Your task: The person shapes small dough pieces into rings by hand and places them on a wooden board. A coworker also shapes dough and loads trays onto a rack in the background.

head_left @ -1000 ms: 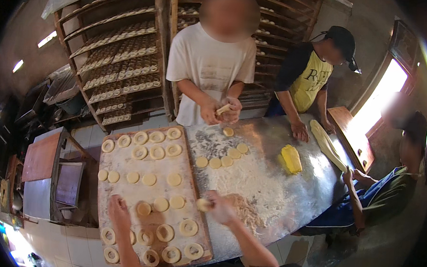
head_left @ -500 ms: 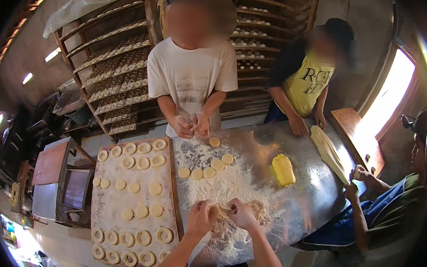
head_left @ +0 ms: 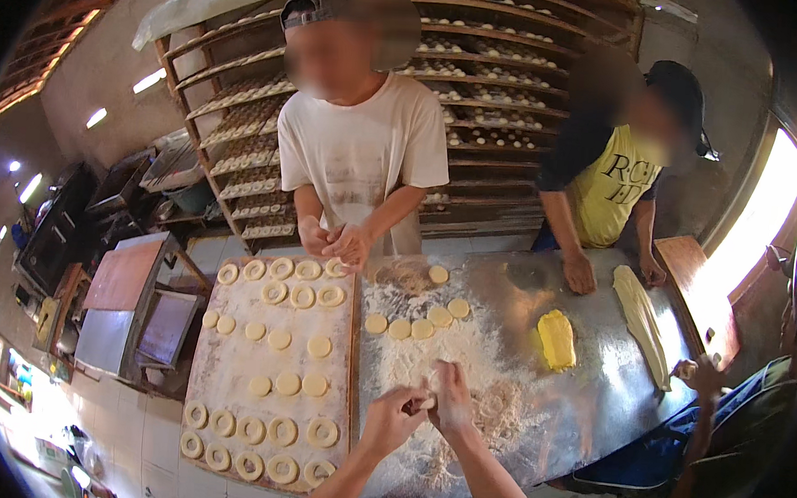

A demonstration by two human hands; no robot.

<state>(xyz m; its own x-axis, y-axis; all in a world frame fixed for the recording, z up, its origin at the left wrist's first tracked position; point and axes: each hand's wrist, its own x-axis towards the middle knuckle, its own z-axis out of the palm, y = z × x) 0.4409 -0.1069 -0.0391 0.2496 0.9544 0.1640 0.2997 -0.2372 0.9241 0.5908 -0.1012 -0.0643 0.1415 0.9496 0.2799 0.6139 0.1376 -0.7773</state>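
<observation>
My left hand (head_left: 393, 418) pinches a small pale piece of dough (head_left: 425, 402) over the floury steel table (head_left: 513, 311). Beside it, my right hand (head_left: 451, 403) is closed at the same piece, its fingertips raised and partly hidden. To their left lies a floured board (head_left: 227, 362) with rows of dough rings (head_left: 285, 420) and plain dough discs (head_left: 315, 385). More discs (head_left: 421, 329) rest on the flour beyond my hands.
A co-worker in white (head_left: 358, 164) works with both hands across the table. Another in yellow (head_left: 603, 188) leans by long dough (head_left: 640, 328); a third person (head_left: 698, 432) is at right. Also visible: yellow block (head_left: 556, 339), racks (head_left: 481, 99), metal cabinet (head_left: 116, 309).
My left hand has left the board to join my right hand on the dough over the flour. The co-worker in white's hands have moved toward the board. The whole view has shifted.
</observation>
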